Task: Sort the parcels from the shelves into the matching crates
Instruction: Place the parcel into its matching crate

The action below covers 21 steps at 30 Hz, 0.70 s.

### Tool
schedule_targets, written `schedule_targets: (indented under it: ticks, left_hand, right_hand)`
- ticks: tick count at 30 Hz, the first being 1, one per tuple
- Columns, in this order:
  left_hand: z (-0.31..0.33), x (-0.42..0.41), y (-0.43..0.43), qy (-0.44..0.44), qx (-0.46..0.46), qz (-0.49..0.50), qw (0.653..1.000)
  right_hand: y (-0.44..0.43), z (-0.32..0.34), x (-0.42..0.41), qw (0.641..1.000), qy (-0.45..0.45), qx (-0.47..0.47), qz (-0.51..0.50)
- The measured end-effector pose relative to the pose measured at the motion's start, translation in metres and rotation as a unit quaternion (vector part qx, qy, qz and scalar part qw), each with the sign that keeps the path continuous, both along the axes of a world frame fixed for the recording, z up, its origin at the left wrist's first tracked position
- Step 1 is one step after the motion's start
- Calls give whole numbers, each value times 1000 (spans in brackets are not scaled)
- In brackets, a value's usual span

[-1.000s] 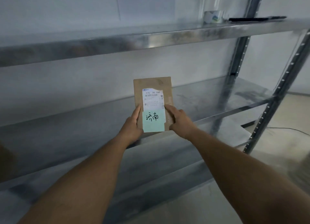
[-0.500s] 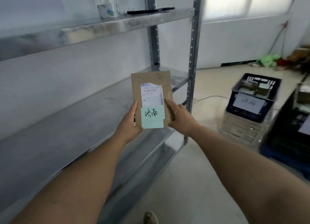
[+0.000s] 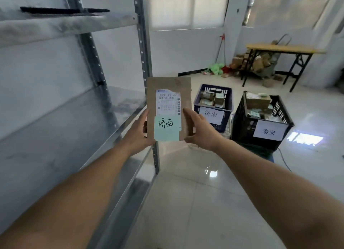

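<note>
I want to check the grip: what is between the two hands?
The head view shows the brown parcel, bearing a green note, between the left hand and right hand.

We see a bright room with white walls and a glossy, pale tiled floor that mirrors the daylight. A milky-bright window sits high in the far wall, with a second window to its right. A patch of sun lies on the tiles at right. A grey metal shelving rack fills our left side. In the far right corner stands a folding table, its wooden top on black legs, with brown boxes heaped beneath. A long-handled mop or broom leans on the wall nearby.
</note>
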<state>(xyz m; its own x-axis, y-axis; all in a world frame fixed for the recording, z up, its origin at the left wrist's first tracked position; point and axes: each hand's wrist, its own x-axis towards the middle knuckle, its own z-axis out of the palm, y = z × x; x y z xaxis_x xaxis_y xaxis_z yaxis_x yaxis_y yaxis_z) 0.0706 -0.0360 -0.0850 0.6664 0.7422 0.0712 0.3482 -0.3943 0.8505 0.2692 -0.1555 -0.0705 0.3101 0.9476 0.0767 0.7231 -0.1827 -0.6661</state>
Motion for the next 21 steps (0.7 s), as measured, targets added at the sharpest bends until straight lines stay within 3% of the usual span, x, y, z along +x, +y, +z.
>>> schedule_targets:
  ticks: [12, 21]
  left_hand:
    - [7, 108, 134, -4, -32, -99, 995]
    - [-18, 219, 160, 8, -46, -156, 987]
  right_hand:
    - [97, 1, 106, 999, 23, 13, -37]
    - [97, -12, 195, 996, 22, -10, -90]
